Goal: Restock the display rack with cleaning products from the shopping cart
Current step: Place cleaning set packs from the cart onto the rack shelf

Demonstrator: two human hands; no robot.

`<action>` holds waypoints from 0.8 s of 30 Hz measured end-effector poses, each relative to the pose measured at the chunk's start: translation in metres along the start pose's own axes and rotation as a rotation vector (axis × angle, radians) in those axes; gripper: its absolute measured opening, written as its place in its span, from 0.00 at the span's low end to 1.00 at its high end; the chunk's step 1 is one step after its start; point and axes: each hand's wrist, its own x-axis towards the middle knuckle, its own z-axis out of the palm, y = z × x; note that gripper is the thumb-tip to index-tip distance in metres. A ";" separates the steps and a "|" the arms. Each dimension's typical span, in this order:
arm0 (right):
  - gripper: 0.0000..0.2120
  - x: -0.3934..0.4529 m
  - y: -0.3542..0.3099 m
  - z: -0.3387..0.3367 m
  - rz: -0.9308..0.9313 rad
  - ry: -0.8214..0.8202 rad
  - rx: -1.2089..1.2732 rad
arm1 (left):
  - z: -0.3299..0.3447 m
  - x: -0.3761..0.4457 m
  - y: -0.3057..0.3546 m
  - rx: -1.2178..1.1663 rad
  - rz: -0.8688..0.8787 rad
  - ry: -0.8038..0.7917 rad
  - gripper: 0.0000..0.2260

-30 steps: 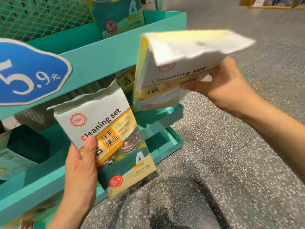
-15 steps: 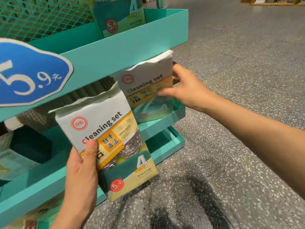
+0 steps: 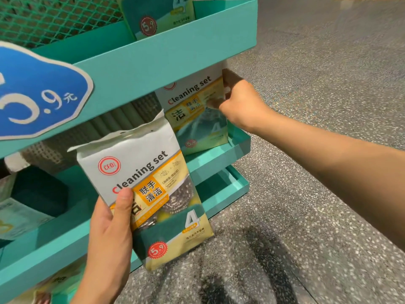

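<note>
A: Head view, item one?

B: Left hand (image 3: 107, 224), low in the frame. It gripped a cleaning set pack (image 3: 144, 194), thumb curled across the front and fingers behind. The pack was held in front of the rack, tilted, and clear of the trays. Printed white top, yellow label, steel scourers showing through the window, red 5.9 sticker near the bottom.

A: Item two?

B: Right hand (image 3: 238, 102), arm stretched in from the right. Thumb and curled fingers pinched the right edge of a second cleaning set pack (image 3: 197, 113). That pack stood upright in the middle tray (image 3: 219, 156) of the teal display rack (image 3: 153, 62), at its right end, its top edge hidden behind the front wall of the upper tray.

A: Rack contents?

B: Upper tray: a third pack (image 3: 157, 16), only its lower part in view, against green mesh backing (image 3: 54, 18). Lower tray (image 3: 230, 189): its right end was in view, below the middle one. Left side of the middle tray: dark and pale packets, too blurred to identify.

A: Signage?

B: Blue price tag (image 3: 39, 95) reading 5.9, fixed to the front of the upper tray at left.

A: Ground?

B: Grey speckled floor (image 3: 306, 172), with a dark shadow below the held pack.
</note>
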 end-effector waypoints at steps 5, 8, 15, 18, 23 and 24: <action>0.23 0.006 -0.002 0.003 0.025 0.002 0.073 | 0.001 0.001 0.001 0.005 0.018 0.017 0.36; 0.20 0.004 -0.007 0.001 0.001 0.013 0.094 | 0.001 0.001 0.001 0.000 0.017 0.016 0.36; 0.25 0.020 -0.001 0.008 0.236 -0.012 0.154 | 0.002 0.004 -0.005 -0.022 -0.017 0.015 0.35; 0.21 0.014 -0.002 0.002 0.142 -0.014 -0.070 | 0.004 0.005 -0.006 -0.017 -0.028 0.004 0.34; 0.13 0.010 0.001 0.003 0.062 0.032 -0.130 | 0.008 0.005 -0.007 -0.022 -0.040 0.006 0.37; 0.12 0.012 0.004 0.005 0.063 0.077 -0.022 | 0.008 0.005 -0.007 -0.025 -0.037 0.005 0.37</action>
